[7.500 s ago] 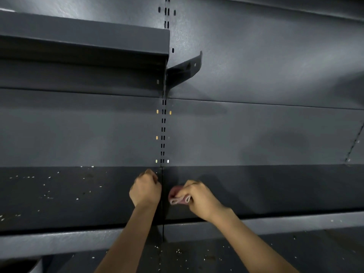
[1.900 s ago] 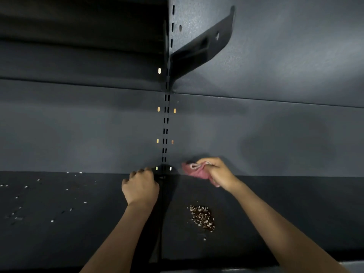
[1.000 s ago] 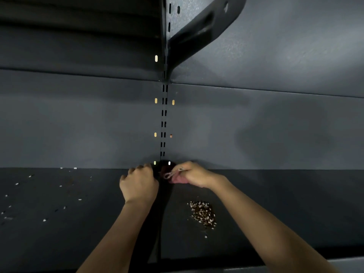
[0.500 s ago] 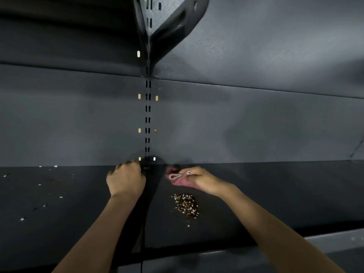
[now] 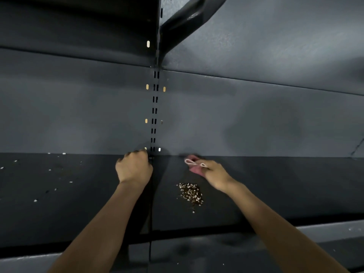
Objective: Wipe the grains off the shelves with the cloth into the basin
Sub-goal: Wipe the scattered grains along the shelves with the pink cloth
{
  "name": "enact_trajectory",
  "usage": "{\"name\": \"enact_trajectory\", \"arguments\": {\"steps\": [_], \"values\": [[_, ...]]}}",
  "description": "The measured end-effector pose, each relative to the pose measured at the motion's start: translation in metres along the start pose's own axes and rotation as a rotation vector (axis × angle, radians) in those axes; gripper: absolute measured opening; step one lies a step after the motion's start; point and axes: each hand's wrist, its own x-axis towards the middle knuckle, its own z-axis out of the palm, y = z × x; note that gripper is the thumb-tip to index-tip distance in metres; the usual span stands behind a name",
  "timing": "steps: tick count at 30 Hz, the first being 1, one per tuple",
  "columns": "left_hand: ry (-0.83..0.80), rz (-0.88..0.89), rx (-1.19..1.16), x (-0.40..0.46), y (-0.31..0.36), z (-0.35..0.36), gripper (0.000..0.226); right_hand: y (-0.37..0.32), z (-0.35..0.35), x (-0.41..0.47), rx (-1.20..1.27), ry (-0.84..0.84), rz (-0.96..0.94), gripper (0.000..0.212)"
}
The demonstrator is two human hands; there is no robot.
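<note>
Dim; light perhaps from upper right; right hand (image 5: pixel 214 174) motion-blurred.

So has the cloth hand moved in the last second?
Yes. The right hand with the pink cloth has slid right along the shelf's back edge, away from the slotted upright, beyond the grain pile.

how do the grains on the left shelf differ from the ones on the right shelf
Left grains lie scattered, far apart; right grains sit gathered in one pile. Left ones look all pale; the pile mixes pale and brown bits. Both lie on the same dark shelf level.
</note>
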Motion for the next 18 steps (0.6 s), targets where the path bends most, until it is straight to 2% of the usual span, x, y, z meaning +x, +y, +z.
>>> {"name": "enact_trajectory", "arguments": {"steps": [2, 4, 6, 8, 11, 15, 18], "values": [[-0.007, 0.015, -0.011, -0.002, -0.001, 0.0, 0.016, -0.009, 0.012, -0.004, 0.089, -0.1, -0.004, 0.022], [-0.002, 0.039, -0.022, -0.005, -0.001, -0.001, 0.017, -0.018, 0.016, -0.009, 0.054, -0.117, -0.055, 0.022], [0.003, 0.051, -0.029, -0.008, -0.002, -0.003, 0.018, -0.031, 0.01, -0.02, -0.022, -0.032, -0.099, 0.024], [0.021, 0.067, -0.039, -0.012, -0.003, -0.006, 0.019, -0.035, 0.0, -0.032, -0.042, 0.149, -0.11, 0.025], [0.024, 0.109, -0.03, -0.016, -0.001, -0.01, 0.019, -0.026, -0.015, -0.049, -0.048, 0.301, -0.042, 0.026], [-0.01, 0.105, -0.091, -0.019, 0.005, -0.016, 0.017, -0.006, -0.019, -0.068, -0.229, 0.274, 0.138, 0.031], [-0.045, 0.065, -0.196, -0.026, 0.01, -0.022, 0.018, -0.004, -0.01, -0.075, -0.269, 0.27, 0.168, 0.042]]}}
